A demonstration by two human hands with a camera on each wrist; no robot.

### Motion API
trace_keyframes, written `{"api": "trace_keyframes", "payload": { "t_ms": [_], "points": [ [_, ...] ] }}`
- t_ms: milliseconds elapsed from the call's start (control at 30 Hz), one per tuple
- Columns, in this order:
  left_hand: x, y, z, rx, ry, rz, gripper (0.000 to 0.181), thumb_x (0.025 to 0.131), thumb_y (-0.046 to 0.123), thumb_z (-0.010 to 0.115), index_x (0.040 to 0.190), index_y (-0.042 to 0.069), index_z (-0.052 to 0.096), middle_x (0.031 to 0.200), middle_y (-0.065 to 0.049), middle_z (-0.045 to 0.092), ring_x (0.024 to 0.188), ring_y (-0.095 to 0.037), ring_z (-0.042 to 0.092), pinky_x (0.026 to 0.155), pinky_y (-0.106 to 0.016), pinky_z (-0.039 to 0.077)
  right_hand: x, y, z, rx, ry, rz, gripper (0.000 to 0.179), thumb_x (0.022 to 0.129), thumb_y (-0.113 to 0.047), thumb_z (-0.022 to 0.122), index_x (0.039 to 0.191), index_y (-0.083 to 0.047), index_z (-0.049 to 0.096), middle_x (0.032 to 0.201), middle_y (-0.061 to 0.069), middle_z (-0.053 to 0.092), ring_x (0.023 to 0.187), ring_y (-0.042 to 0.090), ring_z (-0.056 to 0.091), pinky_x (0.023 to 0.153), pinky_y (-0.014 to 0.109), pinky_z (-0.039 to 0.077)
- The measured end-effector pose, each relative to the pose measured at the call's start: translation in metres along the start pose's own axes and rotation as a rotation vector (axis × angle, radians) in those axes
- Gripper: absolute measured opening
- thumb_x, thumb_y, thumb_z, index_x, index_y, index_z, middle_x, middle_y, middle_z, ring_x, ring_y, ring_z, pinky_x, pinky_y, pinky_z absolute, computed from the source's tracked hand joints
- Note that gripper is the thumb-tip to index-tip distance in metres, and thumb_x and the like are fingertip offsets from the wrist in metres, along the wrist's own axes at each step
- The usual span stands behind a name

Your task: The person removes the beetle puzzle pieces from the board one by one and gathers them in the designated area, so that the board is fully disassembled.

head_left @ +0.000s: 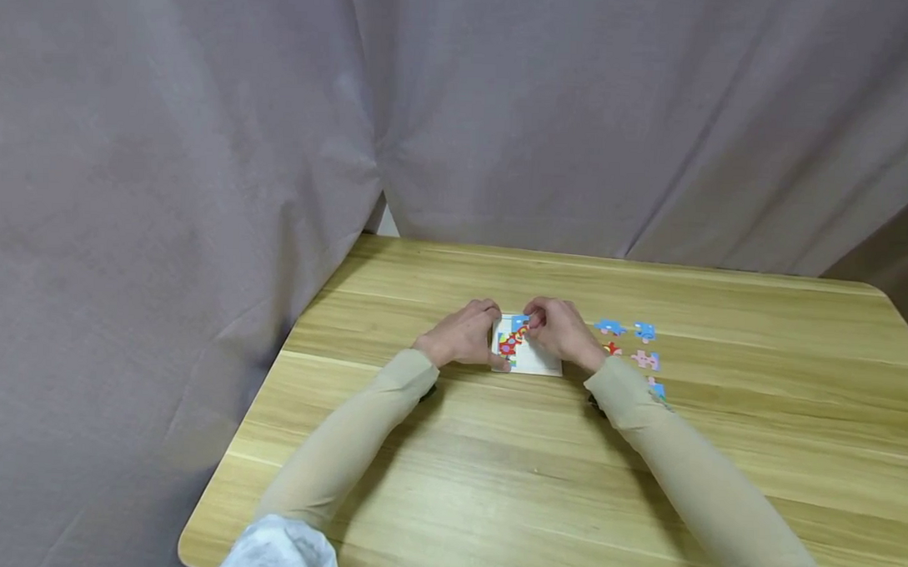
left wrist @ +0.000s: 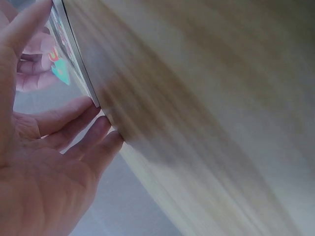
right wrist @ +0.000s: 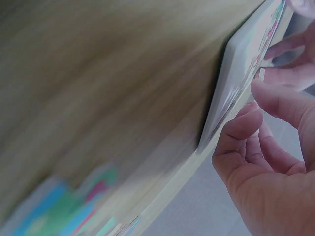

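Observation:
A white puzzle board (head_left: 539, 363) lies on the table, with several colourful pieces (head_left: 508, 345) on its left part. My left hand (head_left: 463, 332) holds the board at its left side, thumb by the near corner and fingertips at the far corner. In the left wrist view those fingers (left wrist: 74, 118) meet the board's edge. Over the board's far side, my right hand (head_left: 561, 327) pinches a small jigsaw piece (left wrist: 60, 71) with teal and orange-red on it. Only a thin pale edge of that piece shows at the thumb tip in the right wrist view.
Right of the board lie several loose jigsaw pieces: blue ones (head_left: 644, 331) farther back, a pink one (head_left: 645, 359), and others partly covered by the right forearm. The wooden table (head_left: 537, 487) ends at a grey curtain (head_left: 505, 110) behind and to the left.

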State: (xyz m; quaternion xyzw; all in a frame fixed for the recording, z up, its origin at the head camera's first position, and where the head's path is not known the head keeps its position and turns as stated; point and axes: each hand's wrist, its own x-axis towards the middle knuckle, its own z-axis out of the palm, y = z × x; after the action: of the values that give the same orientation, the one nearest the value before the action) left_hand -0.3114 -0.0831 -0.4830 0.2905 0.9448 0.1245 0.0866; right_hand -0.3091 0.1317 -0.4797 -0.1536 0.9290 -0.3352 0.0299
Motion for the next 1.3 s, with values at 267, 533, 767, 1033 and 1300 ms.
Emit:
{"api": "trace_keyframes", "payload": {
  "t_ms": [267,533,767,1033,1300],
  "points": [
    [0.000,0.000,-0.001,-0.026,-0.024,-0.006,0.098,0.082,0.057,0.094,0.156,0.005,0.055,0.168,-0.007,0.049,0.154,-0.025,0.049,0.132,-0.036,0.042,-0.013,0.013,-0.018,0.022,0.019,0.034,0.033,0.093,0.004,0.073,0.125,0.009,0.070,0.100,0.015,0.072,0.090,0.023,0.066,0.085,0.034,0.056],
    [-0.001,0.000,-0.004,-0.043,-0.044,-0.016,0.100,0.083,0.058,0.092,0.159,0.005,0.053,0.173,-0.009,0.043,0.162,-0.028,0.040,0.136,-0.038,0.036,-0.021,0.028,-0.034,0.019,0.021,0.082,0.034,0.098,-0.001,0.075,0.130,0.009,0.068,0.100,0.015,0.072,0.087,0.021,0.065,0.080,0.029,0.054],
    [-0.001,0.000,-0.004,-0.050,-0.052,-0.013,0.100,0.083,0.058,0.092,0.159,0.005,0.053,0.174,-0.010,0.043,0.163,-0.028,0.039,0.137,-0.039,0.035,-0.026,0.041,-0.046,0.014,0.040,0.112,0.035,0.097,-0.003,0.076,0.129,0.009,0.069,0.102,0.016,0.072,0.087,0.019,0.064,0.074,0.021,0.050],
    [-0.001,0.000,-0.002,-0.038,-0.049,-0.008,0.100,0.083,0.058,0.092,0.158,0.005,0.053,0.172,-0.010,0.044,0.162,-0.028,0.041,0.136,-0.037,0.037,-0.028,0.051,-0.056,0.060,0.023,0.139,0.034,0.096,0.001,0.075,0.127,0.012,0.068,0.102,0.018,0.070,0.076,0.014,0.062,0.062,0.018,0.052],
    [0.000,0.002,-0.001,-0.029,-0.048,-0.016,0.098,0.084,0.058,0.092,0.158,0.006,0.055,0.171,-0.009,0.046,0.160,-0.027,0.043,0.135,-0.037,0.039,-0.025,0.057,-0.060,0.035,0.005,0.160,0.036,0.094,0.001,0.078,0.127,0.013,0.068,0.101,0.017,0.070,0.081,0.014,0.061,0.066,0.018,0.050]
  ]
}}
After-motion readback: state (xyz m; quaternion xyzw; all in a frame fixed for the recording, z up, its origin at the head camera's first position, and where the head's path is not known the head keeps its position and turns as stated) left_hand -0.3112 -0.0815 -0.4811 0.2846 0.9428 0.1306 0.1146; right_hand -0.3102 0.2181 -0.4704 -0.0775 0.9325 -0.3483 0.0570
